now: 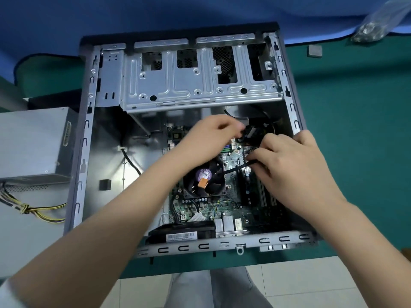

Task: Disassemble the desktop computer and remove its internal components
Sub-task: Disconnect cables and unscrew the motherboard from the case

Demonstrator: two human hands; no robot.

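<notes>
An open desktop case [82, 156] lies on its side on the green table. Inside it sits the green motherboard [231, 207] with a black CPU fan [205, 177] and a silver drive cage [189, 85] at the far end. My left hand [213, 132] reaches over the board's far part and pinches a black connector by the cables. My right hand [295, 172] is beside it, fingers curled round a thin black cable [235, 170] that runs toward the fan. What the connector plugs into is hidden by my fingers.
A grey power supply [33, 143] with yellow and black wires [33, 210] lies left of the case. A clear bag of small parts [373, 25] and a small grey square [314, 51] sit at the far right. Blue cloth covers the table's far side.
</notes>
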